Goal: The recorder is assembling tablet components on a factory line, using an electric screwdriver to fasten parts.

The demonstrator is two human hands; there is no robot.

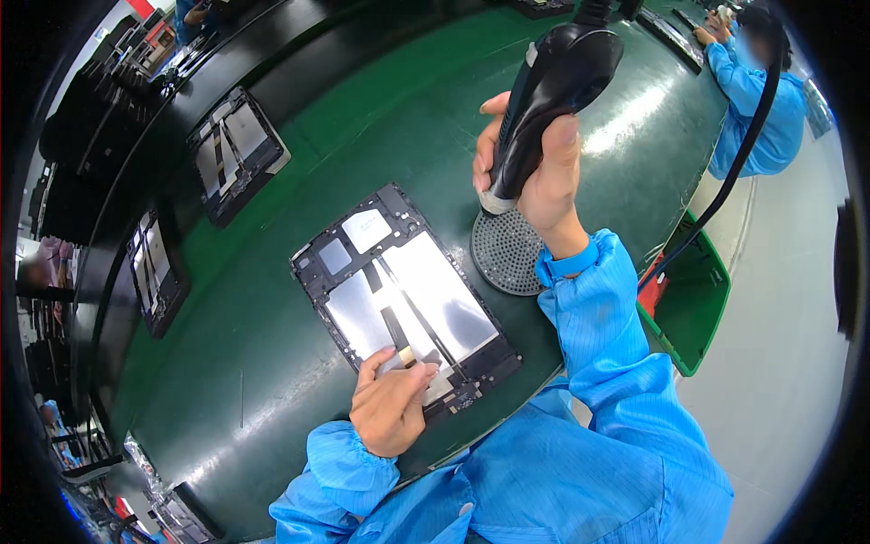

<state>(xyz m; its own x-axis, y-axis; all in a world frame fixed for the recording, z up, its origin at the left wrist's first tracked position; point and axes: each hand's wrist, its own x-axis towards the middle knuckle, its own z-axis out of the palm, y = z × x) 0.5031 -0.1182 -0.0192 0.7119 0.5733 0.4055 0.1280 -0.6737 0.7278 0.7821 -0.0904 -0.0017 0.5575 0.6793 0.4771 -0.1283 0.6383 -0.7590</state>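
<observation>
My right hand (548, 177) is wrapped around a black electric screwdriver (553, 82), its pale tip end pointing down over a round metal disc full of small holes (507, 261). To the left lies an opened tablet (444, 295), tilted on the bench, with bare silver plates, a black frame and flat dark ribbon cables showing. My left hand (390, 403) rests on the tablet's near end, thumb and forefinger apart, fingertips beside a ribbon cable (396, 334). Its other fingers are partly hidden beneath the hand.
The green bench (272, 335) curves around me. Two more opened tablets (237, 154) (154, 263) lie along a dark strip at the left. A green bin (693, 313) stands right of my forearm, with a black cable (743, 150) above it. A person in blue (761, 100) works at far right.
</observation>
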